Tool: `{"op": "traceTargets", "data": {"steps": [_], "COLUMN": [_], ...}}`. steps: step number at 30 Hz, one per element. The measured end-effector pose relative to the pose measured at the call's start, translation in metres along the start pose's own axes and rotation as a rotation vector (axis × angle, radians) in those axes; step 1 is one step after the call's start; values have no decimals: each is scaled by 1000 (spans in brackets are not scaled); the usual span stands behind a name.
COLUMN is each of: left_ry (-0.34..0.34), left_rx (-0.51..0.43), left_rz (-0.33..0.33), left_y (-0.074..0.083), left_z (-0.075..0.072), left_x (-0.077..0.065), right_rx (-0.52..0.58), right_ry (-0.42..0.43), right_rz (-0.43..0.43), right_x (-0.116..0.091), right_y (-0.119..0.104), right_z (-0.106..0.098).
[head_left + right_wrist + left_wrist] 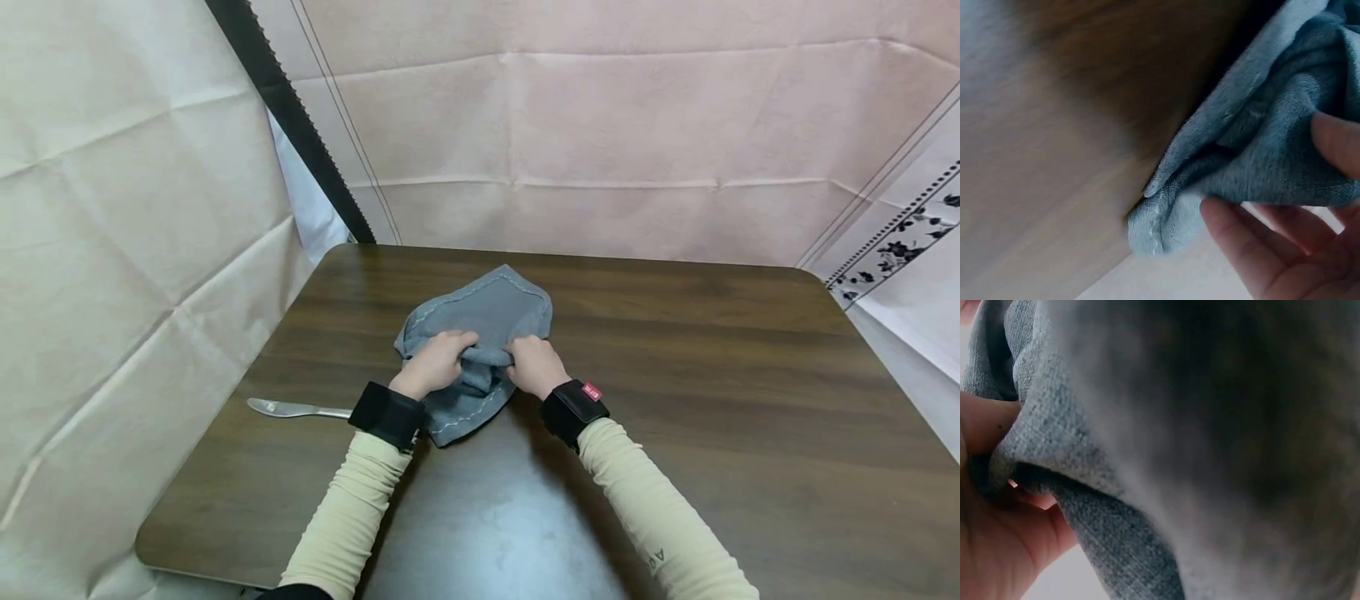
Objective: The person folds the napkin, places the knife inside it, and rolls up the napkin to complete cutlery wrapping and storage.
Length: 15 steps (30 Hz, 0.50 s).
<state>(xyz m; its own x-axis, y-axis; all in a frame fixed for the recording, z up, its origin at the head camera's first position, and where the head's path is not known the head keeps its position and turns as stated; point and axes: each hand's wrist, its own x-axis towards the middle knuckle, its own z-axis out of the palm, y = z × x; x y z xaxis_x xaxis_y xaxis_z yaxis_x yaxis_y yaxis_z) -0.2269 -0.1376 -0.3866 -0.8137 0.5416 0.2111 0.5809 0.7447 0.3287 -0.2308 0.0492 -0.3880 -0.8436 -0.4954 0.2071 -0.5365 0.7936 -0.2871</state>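
A grey-blue cloth (495, 304) with pale stitching along its edge lies bunched near the middle of the wooden table. My left hand (438, 362) grips a fold of it on the left side, thumb on top. On the right side my right hand (535, 364) pinches the same raised fold. In the left wrist view, the left hand (1010, 531) has fabric between thumb and fingers, with blurred cloth covering most of the view. The right wrist view shows the right hand (1291, 244) with cloth (1279, 156) between thumb and fingertips.
A silver table knife (296, 408) lies left of the cloth, its right end hidden behind the left wrist's black band (387, 415). The brown table (675, 333) has rounded corners. Pale fabric sheets (637, 125) hang behind it and at the left.
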Motion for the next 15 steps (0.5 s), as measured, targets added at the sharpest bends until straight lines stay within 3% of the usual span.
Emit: {"op": "traceTargets", "data": {"steps": [6,15], "left_ry": [-36,-93], "left_rx": [-18,-6], "left_rz": [51,67], "left_y": [8,15], "left_z": [7,18], "left_x": [7,17], "right_rx": [-36,-43], "right_ry": [17,-59], "right_rz": [13,80], "right_x": [-10,-33], "right_y": [11,25], "right_z": [0,-8]}}
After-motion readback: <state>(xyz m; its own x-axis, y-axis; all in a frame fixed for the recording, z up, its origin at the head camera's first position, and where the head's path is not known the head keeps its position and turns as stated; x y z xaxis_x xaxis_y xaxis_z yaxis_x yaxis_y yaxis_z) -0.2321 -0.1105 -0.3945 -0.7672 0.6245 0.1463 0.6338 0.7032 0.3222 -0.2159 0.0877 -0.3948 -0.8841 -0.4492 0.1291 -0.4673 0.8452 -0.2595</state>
